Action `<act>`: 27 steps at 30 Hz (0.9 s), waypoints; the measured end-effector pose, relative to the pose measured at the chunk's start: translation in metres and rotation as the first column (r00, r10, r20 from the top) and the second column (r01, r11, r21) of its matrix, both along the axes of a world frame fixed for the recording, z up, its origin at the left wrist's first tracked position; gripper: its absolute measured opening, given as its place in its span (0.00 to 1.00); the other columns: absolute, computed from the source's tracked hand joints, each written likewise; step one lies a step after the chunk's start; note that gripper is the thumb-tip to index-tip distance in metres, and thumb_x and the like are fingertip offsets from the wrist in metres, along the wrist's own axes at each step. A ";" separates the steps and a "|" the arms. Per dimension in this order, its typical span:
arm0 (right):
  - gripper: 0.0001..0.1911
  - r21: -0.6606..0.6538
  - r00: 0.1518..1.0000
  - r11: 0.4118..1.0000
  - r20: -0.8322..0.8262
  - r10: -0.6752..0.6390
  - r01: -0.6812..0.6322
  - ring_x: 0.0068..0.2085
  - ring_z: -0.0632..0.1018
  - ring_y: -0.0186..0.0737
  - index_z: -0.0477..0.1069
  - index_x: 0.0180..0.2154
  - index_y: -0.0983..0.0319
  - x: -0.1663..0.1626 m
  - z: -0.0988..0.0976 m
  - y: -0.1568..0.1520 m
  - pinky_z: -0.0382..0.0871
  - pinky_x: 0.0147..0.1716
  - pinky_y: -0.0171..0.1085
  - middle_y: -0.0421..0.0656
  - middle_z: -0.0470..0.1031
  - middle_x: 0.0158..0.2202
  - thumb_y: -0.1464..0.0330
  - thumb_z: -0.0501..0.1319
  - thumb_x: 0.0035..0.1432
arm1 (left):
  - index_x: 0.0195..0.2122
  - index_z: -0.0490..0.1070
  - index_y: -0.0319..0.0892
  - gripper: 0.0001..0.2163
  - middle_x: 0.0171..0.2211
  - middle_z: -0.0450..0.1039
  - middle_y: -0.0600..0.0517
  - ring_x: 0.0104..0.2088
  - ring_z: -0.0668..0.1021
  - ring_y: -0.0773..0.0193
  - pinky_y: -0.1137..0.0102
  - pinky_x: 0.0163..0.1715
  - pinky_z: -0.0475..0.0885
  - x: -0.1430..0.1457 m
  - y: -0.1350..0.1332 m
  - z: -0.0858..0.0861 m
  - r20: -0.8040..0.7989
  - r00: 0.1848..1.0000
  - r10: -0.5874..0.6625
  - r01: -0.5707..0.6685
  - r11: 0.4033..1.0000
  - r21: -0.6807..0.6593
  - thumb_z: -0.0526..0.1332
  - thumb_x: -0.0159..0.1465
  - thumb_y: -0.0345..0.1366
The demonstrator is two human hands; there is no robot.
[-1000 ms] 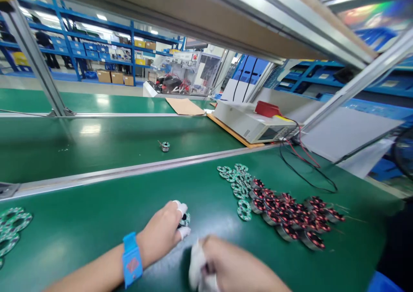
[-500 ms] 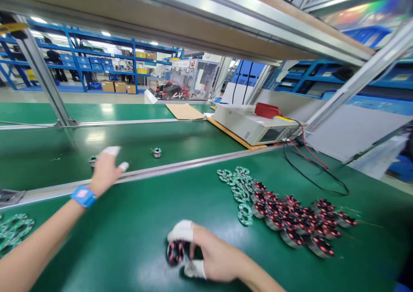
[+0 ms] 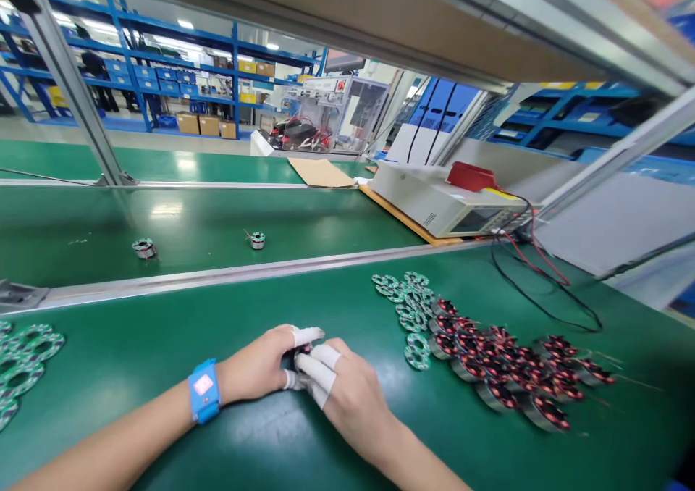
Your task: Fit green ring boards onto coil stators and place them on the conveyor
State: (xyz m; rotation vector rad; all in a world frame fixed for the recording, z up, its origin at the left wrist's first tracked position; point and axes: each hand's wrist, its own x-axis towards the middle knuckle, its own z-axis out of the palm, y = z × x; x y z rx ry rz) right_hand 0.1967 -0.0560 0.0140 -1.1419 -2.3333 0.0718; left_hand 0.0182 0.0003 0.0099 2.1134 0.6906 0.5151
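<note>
A motor stator with dark and copper windings (image 3: 299,353) is held between my two hands over the front of the green bench, mostly covered by fingers. My left hand (image 3: 259,366), with white finger cots and a blue wrist strap (image 3: 204,391), grips it from the left with thumb and fingers. From the right, my right hand (image 3: 350,389), also in white finger cots, closes its fingers around the same stator. Beyond the metal rail stand two stators with green circuit boards on top, one at the left (image 3: 144,248) and one nearer the middle (image 3: 257,240).
Several bare copper-wound stators (image 3: 504,361) cluster on the right, with ring-shaped green circuit boards (image 3: 417,351) beside them. More ring boards (image 3: 27,357) lie at the left edge. A metal rail (image 3: 228,275) crosses the bench. Behind stands a bench instrument (image 3: 434,194) with trailing cables (image 3: 543,299).
My left hand has come back from beside the left stator beyond the rail, leaving it standing there. It now meets my right hand at the held stator. The view has shifted slightly.
</note>
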 end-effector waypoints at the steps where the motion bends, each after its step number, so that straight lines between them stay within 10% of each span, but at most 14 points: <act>1: 0.14 0.026 0.999 1.000 0.033 0.017 -0.017 0.30 0.69 0.41 0.73 0.32 0.60 0.000 0.001 0.000 0.63 0.26 0.36 0.46 0.73 0.28 0.76 0.50 0.59 | 0.52 0.66 0.44 0.23 0.43 0.72 0.50 0.43 0.73 0.61 0.68 0.45 0.67 0.000 0.001 0.001 -0.003 1.000 -0.012 0.012 1.000 0.015 0.63 0.55 0.28; 10: 0.12 -0.101 0.906 0.950 0.286 0.313 -0.296 0.32 0.71 0.42 0.72 0.33 0.62 0.004 0.003 -0.013 0.65 0.27 0.37 0.46 0.75 0.30 0.73 0.50 0.58 | 0.40 0.72 0.42 0.12 0.36 0.72 0.53 0.38 0.73 0.64 0.72 0.40 0.67 0.000 -0.001 -0.001 -0.004 0.999 0.046 -0.046 0.998 0.042 0.59 0.55 0.25; 13: 0.15 -0.123 0.987 0.992 0.156 0.028 -0.009 0.38 0.75 0.40 0.72 0.43 0.59 0.036 0.008 0.013 0.69 0.38 0.37 0.44 0.77 0.37 0.71 0.51 0.58 | 0.41 0.72 0.42 0.12 0.37 0.72 0.53 0.38 0.73 0.65 0.73 0.40 0.67 0.001 -0.002 -0.005 0.029 0.997 0.066 -0.066 0.998 -0.016 0.62 0.54 0.26; 16: 0.17 -0.094 0.799 0.803 0.222 -0.559 0.588 0.47 0.73 0.43 0.72 0.45 0.62 0.081 0.016 0.066 0.66 0.46 0.40 0.48 0.75 0.44 0.74 0.49 0.59 | 0.40 0.72 0.42 0.12 0.38 0.72 0.52 0.38 0.73 0.65 0.72 0.41 0.67 0.004 -0.001 -0.009 0.046 0.996 0.078 -0.076 0.996 -0.044 0.62 0.54 0.27; 21: 0.10 -0.058 0.644 0.666 0.328 -0.691 0.744 0.50 0.69 0.59 0.76 0.35 0.69 0.117 0.019 0.131 0.62 0.46 0.51 0.61 0.72 0.45 0.71 0.60 0.53 | 0.43 0.72 0.42 0.17 0.40 0.72 0.51 0.40 0.73 0.64 0.71 0.43 0.67 0.006 -0.001 -0.013 0.033 0.994 0.104 -0.102 0.993 -0.064 0.62 0.51 0.24; 27: 0.12 -0.150 0.780 0.801 0.385 -0.493 0.580 0.43 0.74 0.46 0.76 0.39 0.59 0.081 0.009 0.087 0.65 0.43 0.40 0.48 0.76 0.38 0.75 0.60 0.52 | 0.45 0.71 0.43 0.21 0.41 0.72 0.51 0.41 0.73 0.62 0.69 0.44 0.68 0.002 0.001 -0.002 -0.001 0.999 0.041 -0.041 0.997 -0.067 0.58 0.49 0.22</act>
